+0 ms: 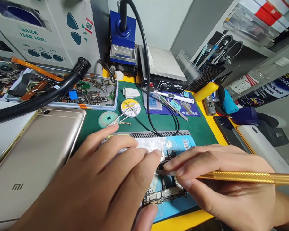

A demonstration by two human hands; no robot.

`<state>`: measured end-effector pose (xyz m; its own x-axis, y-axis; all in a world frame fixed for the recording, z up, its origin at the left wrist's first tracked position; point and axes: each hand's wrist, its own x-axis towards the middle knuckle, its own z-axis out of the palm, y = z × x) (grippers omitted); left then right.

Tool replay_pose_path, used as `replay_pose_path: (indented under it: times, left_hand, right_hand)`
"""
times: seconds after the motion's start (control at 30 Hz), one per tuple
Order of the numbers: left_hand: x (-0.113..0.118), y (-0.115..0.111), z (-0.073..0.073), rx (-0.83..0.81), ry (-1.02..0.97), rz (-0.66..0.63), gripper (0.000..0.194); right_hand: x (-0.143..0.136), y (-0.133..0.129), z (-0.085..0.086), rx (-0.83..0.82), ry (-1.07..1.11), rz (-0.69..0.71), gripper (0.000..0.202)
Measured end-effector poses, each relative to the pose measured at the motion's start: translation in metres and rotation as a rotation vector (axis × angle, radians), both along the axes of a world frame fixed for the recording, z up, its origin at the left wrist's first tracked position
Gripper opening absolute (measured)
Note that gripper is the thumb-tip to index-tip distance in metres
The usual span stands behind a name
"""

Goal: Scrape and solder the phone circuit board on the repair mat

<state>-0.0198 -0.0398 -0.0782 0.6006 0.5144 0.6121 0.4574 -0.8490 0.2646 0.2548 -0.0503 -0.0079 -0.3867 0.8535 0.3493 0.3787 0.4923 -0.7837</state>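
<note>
A circuit board lies on a blue and white pad at the lower middle. My left hand rests over the pad and the board's left side, palm down with its fingers spread and hiding what lies beneath. Between the thumb and fingers of my right hand is a gold knife-like tool with a knurled handle. Its thin blade tip touches the board area close to my left index fingertip; the exact contact point is too small to tell.
A gold phone back lies at the left, below a tray of boards and a black hose. Tweezers, a round tin and a hanging black cable are beyond the pad. Two phones lie at the right.
</note>
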Motion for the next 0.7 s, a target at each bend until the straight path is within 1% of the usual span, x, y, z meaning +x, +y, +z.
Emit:
replay_pose_path:
  times: [0.2,0.4,0.53,0.7]
  left_hand:
    - [-0.0003,-0.0014,0.0002,-0.007,-0.005,0.001,0.03]
    - [0.0006,0.0005,-0.0004,0.001,-0.012,0.004,0.032]
    - [-0.0019,0.0007,-0.0001,0.0,-0.007,0.017,0.033]
    - [-0.0014,0.0014,0.0013,-0.012,-0.011,0.015,0.03]
  right_hand:
    - [0.0001,-0.0014,0.0004,-0.001,-0.014,0.0,0.034]
    - [-0.0016,-0.0062,-0.0062,0.007,-0.007,-0.056,0.037]
    - [0.0021,-0.0064,-0.0067,0.004,-0.041,-0.035,0.037]
    - [0.0028,-0.0046,-0.004,0.002,-0.035,-0.028,0.038]
